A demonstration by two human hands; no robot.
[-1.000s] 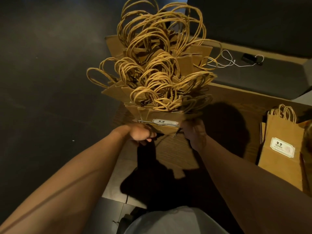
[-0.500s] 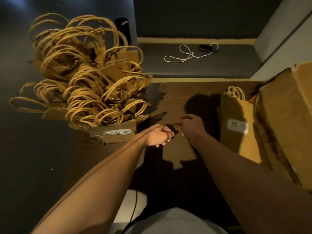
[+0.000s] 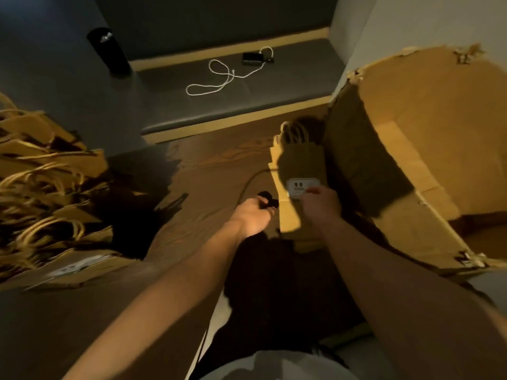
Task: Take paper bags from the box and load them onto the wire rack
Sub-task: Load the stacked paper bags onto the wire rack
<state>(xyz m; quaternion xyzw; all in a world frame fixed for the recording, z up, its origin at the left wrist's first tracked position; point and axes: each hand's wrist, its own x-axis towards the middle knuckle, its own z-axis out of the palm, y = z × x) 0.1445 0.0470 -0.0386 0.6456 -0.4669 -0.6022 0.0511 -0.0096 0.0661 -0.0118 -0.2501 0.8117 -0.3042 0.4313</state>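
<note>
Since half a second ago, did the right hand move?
Yes. The right hand went right, from the bare wooden floor onto the stack of bags beside the box; its fingers now touch the top bag's white label.

The right hand (image 3: 319, 207) touches the white label of a paper bag (image 3: 297, 171) leaning against the torn cardboard box (image 3: 428, 149) — the left hand (image 3: 253, 215) grips a small black object (image 3: 267, 198). A heap of handled bags (image 3: 46, 187) fills the left edge — a white cord (image 3: 219, 80) lies on the dark bench beyond.
</note>
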